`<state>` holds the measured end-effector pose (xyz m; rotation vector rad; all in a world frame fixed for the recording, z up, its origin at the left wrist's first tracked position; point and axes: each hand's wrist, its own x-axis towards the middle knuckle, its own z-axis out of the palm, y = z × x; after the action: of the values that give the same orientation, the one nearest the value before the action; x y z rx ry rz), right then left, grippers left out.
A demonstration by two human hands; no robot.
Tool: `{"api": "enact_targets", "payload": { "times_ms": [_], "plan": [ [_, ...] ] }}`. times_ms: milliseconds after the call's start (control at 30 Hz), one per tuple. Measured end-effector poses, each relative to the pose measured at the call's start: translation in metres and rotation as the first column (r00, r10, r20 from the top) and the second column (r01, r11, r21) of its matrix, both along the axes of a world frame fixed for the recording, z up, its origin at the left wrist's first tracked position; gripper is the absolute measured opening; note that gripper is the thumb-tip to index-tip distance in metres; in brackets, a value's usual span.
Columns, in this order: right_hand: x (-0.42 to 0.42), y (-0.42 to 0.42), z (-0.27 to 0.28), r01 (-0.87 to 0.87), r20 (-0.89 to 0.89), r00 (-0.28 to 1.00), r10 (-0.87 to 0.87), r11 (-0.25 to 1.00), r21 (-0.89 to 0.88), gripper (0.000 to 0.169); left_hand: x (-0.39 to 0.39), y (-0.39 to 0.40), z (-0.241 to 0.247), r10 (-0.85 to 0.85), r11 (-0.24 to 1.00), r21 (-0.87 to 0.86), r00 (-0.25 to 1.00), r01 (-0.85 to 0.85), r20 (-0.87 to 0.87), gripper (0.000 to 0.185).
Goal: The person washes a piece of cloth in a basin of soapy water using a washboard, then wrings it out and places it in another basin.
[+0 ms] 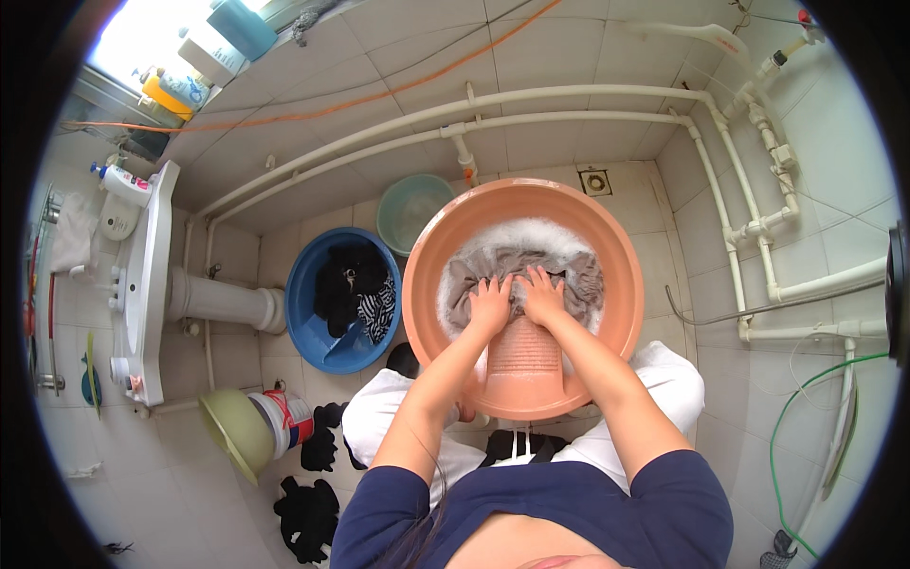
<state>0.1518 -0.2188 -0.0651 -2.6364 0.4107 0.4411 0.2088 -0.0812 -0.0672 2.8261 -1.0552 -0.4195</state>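
Note:
A large orange plastic basin point(522, 186) stands in front of me, between my knees. Inside it a soaked grey-brown cloth point(522, 259) lies bunched up in white suds point(544, 233). My left hand point(490, 302) rests palm down on the cloth, fingers apart. Beside it, my right hand point(542, 295) presses on the same cloth with its fingers spread. All their fingertips show on top of the fabric. Just below both hands, the basin's ridged built-in washboard point(526, 347) slopes towards me. The water's depth is hidden by suds and fabric.
Left of the basin sits a blue tub point(302, 341) with black and striped clothes. A pale green basin point(416, 206) stands behind. Dark clothes point(307, 518) lie on the floor near a tilted green bowl point(231, 434) and a bucket point(284, 419). A pedestal sink point(146, 284) is at far left.

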Motion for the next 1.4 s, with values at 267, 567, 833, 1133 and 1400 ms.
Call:
{"api": "enact_targets", "payload": {
  "times_ms": [267,567,833,1133,1400],
  "plan": [
    [0.068,-0.022,-0.015,0.051,-0.099,0.994,-0.045,0.997,0.06,0.053,0.054,-0.026,-0.019,0.148,0.989,0.029,0.988,-0.147,-0.044,0.056],
    [0.026,-0.026,0.037,0.128,0.232,0.927,-0.295,0.83,0.544,0.045,0.046,0.04,0.028,-0.087,0.893,-0.439,0.92,-0.097,-0.382,0.118],
    [0.018,0.002,0.18,-0.235,0.317,0.721,-0.616,0.213,0.948,0.041,0.005,-0.001,0.081,-0.117,0.549,-0.79,0.911,-0.273,-0.396,0.124],
    [0.007,-0.029,0.232,-0.35,0.275,0.739,-0.615,-0.002,0.937,0.046,0.006,-0.038,0.204,0.194,0.346,-0.893,0.953,-0.287,-0.232,0.068],
    [-0.047,0.001,0.078,0.069,-0.338,0.587,-0.736,-0.371,0.926,0.08,-0.006,-0.054,0.193,0.302,0.097,-0.947,0.916,-0.306,-0.265,0.06]
  ]
}}
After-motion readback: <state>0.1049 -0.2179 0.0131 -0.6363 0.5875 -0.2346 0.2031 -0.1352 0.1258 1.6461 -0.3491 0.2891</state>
